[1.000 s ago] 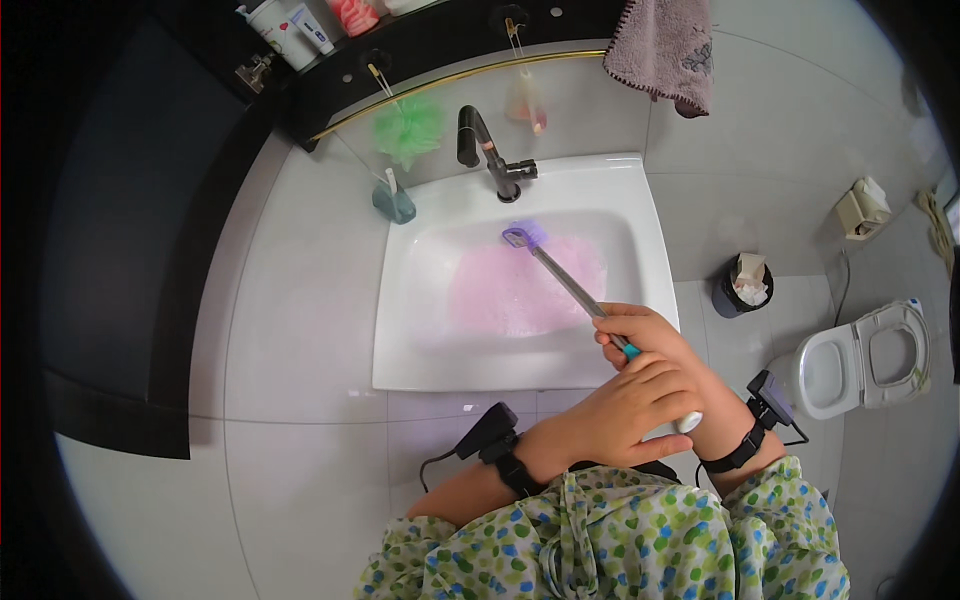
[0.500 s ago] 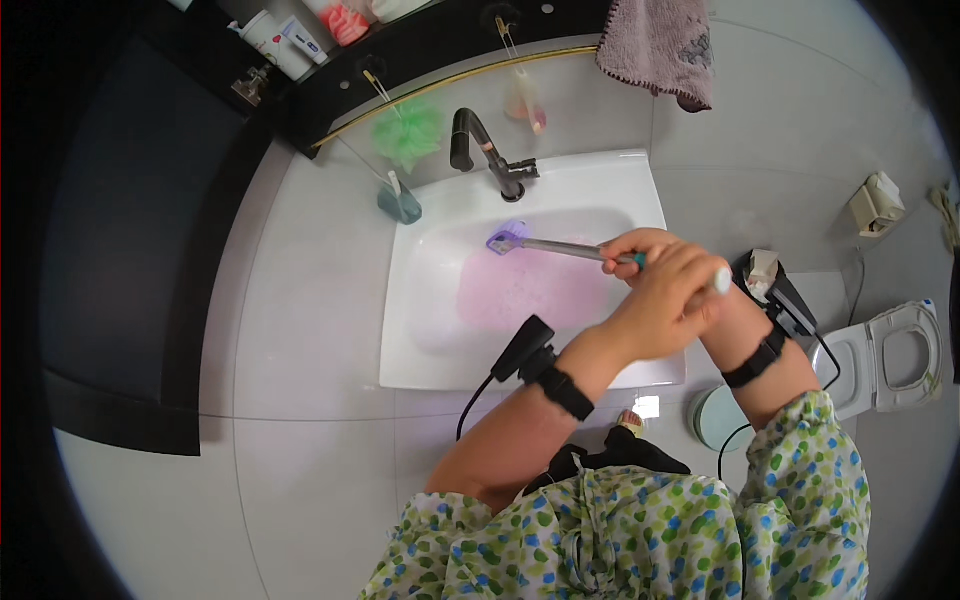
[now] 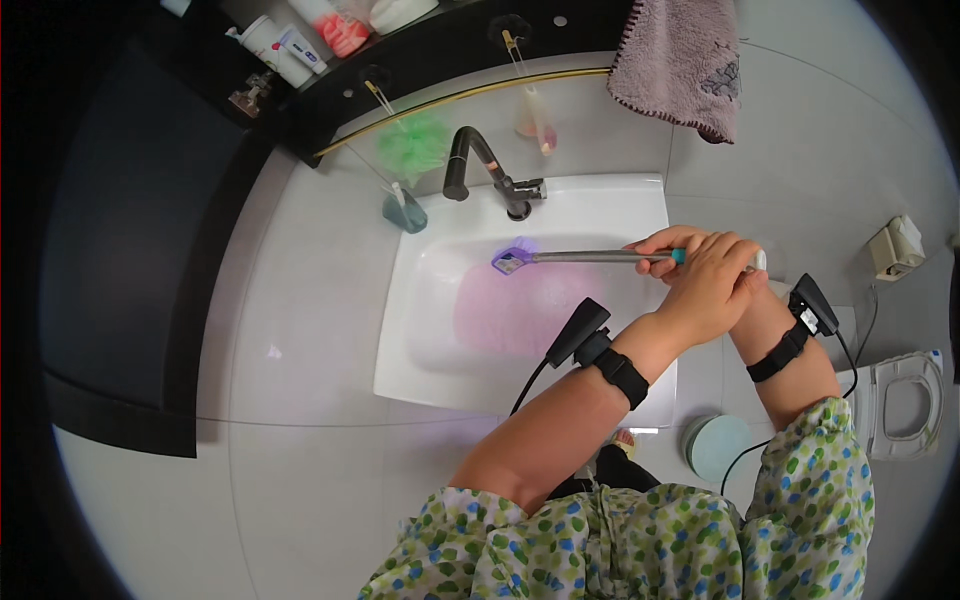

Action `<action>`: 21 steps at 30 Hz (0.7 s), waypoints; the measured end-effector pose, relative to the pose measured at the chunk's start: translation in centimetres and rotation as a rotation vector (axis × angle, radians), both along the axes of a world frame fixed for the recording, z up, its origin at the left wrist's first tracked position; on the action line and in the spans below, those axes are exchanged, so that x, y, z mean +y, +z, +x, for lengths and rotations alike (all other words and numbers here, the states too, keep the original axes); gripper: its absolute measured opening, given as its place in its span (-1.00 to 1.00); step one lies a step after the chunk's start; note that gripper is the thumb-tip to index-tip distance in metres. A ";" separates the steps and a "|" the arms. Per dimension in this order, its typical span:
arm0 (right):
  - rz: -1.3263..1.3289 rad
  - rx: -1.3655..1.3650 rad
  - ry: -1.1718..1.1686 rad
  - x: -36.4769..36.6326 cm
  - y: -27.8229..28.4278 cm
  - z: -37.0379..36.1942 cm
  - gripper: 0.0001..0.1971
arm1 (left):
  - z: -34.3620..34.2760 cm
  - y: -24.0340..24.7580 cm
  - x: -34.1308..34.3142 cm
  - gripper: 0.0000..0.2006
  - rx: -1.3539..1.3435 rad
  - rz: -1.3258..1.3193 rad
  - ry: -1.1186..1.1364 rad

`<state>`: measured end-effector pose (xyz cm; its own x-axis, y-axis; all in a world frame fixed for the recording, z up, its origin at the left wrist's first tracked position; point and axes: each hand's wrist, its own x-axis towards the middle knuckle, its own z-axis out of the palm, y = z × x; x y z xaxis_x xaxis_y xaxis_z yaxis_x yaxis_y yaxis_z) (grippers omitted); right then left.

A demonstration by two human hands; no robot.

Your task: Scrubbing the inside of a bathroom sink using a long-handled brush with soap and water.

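The brush (image 3: 590, 257) lay in both hands of the person, over the right part of the white sink (image 3: 393, 345). The right hand (image 3: 668, 250) was closed on the grey handle, its fingers placed just beside the teal band (image 3: 679, 256), on the side toward the brush head. The left hand (image 3: 712, 283) crossed over the right forearm and was bent around the rear part of the same handle; the white end (image 3: 761, 260) came out beyond its fingers. The palm of the left hand was hidden, so how firmly it pressed I cannot tell.

From the hands the handle went to the left, almost level in the view, and the purple head (image 3: 511, 260) was well apart from both hands. This head was at the upper edge of the pink liquid (image 3: 525, 315), below the dark faucet (image 3: 485, 158). Whether its bristles touched the basin, I cannot tell.

A black device (image 3: 580, 330) was strapped on the left wrist, and another one (image 3: 814, 303) on the right. The blue-green holder (image 3: 405, 213) stood near the left rear corner of the sink, and the green bath puff (image 3: 413, 145) hung behind it. A mauve towel (image 3: 680, 70) hung behind the right side.
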<state>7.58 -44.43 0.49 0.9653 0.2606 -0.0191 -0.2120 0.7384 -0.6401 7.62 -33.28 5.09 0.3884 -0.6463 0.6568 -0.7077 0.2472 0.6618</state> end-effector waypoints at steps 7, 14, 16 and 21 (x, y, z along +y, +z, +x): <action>-0.255 -0.072 -0.003 -2.1 1.9 -0.3 -0.67 | 0.4 0.1 -2.3 -0.73 -0.019 -0.035 0.009; -0.047 -0.158 0.060 -4.0 -2.4 2.3 -0.59 | 2.1 -1.5 -4.4 -0.73 -0.020 0.055 0.027; -0.005 -0.135 0.133 -4.2 -2.0 2.4 -0.61 | 1.9 -1.6 -4.2 -0.73 -0.029 0.073 0.045; -0.159 -0.282 -0.043 -4.0 -3.4 2.4 -0.66 | 2.4 -2.3 -4.9 -0.72 0.004 0.067 0.045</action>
